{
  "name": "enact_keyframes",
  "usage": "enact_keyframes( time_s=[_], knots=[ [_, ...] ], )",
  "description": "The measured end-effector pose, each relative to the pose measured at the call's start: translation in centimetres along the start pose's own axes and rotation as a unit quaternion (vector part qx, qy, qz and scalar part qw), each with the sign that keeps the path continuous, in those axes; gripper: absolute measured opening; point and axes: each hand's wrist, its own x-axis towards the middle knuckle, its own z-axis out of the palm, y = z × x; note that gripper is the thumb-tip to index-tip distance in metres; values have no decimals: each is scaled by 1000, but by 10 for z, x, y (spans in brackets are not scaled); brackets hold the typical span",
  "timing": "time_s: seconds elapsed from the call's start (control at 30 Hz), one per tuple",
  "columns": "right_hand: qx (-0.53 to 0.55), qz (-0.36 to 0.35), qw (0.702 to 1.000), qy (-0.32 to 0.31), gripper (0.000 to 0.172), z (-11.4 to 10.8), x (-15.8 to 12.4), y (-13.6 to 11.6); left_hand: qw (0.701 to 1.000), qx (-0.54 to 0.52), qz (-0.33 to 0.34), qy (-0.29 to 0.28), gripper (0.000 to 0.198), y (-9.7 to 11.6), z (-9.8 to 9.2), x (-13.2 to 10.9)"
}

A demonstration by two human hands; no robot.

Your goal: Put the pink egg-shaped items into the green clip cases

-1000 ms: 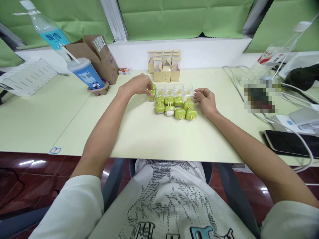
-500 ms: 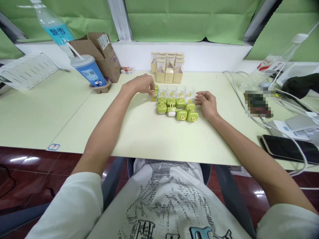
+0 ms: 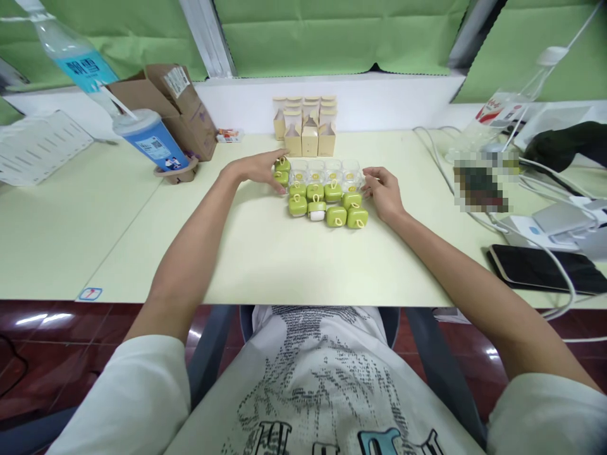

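Observation:
Clear plastic cups stand in rows on the table, with several green lidded cases in front of them. One case shows a white lower part. Two more green cases sit at the left end of the rows. My left hand is beside these two, its thumb and fingers spread around their left side, holding nothing. At the right end of the cups is my right hand, its thumb and fingertips at the edge of the last cup, with the fingers apart.
Small cream boxes stand behind the cups against the wall. On the left are a blue cup, an open cardboard box and a tilted bottle. Cables, a phone and a plastic bottle lie on the right.
My left hand has opened and drawn slightly back from the left-end green case. The whole view has shifted a little, moving the table items left. My right hand stays by the cups.

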Motion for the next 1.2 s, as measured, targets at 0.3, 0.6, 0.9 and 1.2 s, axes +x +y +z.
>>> enact_keyframes(
  time_s=[0.3, 0.6, 0.9, 1.2],
  knots=[
    [-6, 33, 999, -37, 58, -2, 5, 6, 1000, -6, 26, 14, 144, -10, -2, 4],
    [9, 31, 998, -56, 60, 0, 5, 2, 1000, -2, 19, 15, 142, -13, -3, 5],
    [15, 29, 999, -23, 47, 4, 4, 1, 987, 20, 134, 88, 68, 41, -19, -15],
    [20, 21, 1000, -4, 49, 2, -3, -5, 988, 115, 101, 27, 38, 57, -6, -12]
  ],
)
